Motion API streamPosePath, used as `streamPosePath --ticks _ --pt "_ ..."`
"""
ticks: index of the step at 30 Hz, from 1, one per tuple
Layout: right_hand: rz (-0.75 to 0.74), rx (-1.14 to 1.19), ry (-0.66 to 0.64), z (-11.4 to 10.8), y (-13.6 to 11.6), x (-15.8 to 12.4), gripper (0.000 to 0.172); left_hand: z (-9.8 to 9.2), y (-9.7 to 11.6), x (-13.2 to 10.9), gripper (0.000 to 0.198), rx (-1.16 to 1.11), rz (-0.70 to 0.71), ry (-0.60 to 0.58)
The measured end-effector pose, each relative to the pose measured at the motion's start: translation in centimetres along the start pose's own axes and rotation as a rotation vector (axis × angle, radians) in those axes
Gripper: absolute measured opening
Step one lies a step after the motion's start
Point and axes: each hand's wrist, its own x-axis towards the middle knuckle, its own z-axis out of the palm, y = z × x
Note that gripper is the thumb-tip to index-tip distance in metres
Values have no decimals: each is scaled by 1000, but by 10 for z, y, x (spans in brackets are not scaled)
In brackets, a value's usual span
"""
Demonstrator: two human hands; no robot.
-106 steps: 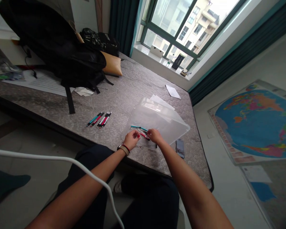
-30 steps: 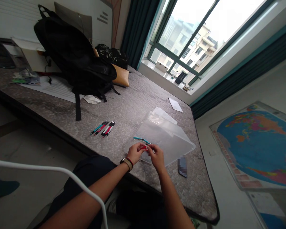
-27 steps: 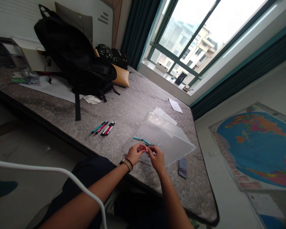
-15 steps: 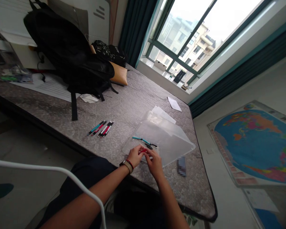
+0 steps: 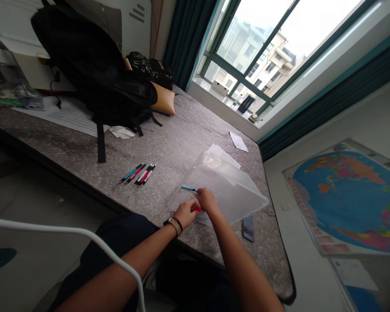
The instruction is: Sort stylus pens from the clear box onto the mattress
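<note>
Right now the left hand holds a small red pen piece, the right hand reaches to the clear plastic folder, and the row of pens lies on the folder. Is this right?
Not quite. The head view shows the row of red and teal pens lying on the grey mattress, apart from the clear plastic folder. The left hand does hold the small red pen piece, and the right hand reaches to the folder.

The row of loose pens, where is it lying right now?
In the head view the row of pens lies on the grey mattress, off to the left of the left hand and the clear plastic folder, in front of the black backpack.
</note>
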Motion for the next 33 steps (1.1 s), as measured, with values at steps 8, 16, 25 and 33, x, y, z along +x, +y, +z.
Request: streamPosePath --ticks 8,16,25,33 --pt "49 -47 -77 16 -10 20 27 -4 2 3 12 3 -8 -17" --pt "78 78 -24 12 -11 11 20 -7 3 5 8 -34 -18 30" --pt "211 1065 185 27 -6 -55 24 -6 -8 9 15 -14 -53 151" --pt "213 1882 131 42 -16 -88 25 -7 7 1 25 183 71 -10"
